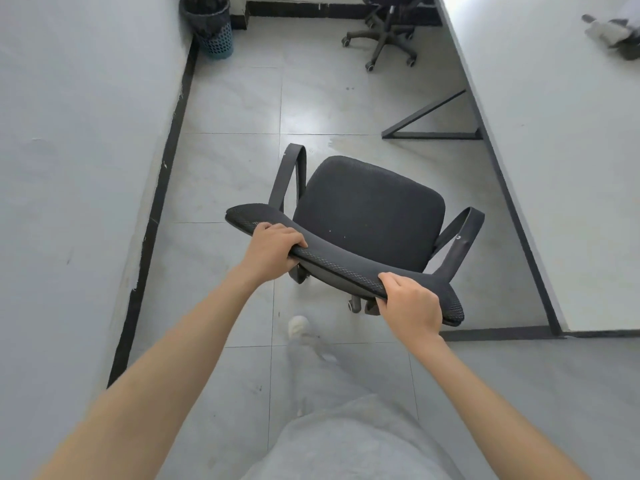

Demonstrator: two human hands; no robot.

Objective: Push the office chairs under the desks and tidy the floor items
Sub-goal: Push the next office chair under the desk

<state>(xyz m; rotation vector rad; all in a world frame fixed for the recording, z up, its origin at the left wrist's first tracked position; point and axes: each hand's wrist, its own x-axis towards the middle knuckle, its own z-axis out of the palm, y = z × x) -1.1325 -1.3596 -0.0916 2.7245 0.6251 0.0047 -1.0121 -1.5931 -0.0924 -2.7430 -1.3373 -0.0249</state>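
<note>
A black mesh office chair (372,209) stands on the tiled floor in the aisle between two white desks, its seat facing away from me. My left hand (272,249) grips the top edge of its backrest near the left end. My right hand (410,306) grips the same edge near the right end. The white desk on the right (554,150) has a black frame and leg. A second black office chair (388,32) stands at the far end, partly under that desk.
A white desk (79,150) runs along the left. A blue bin with a black liner (209,27) stands at the far left corner. Grey items (613,34) lie on the right desk. My leg and shoe (298,325) are behind the chair.
</note>
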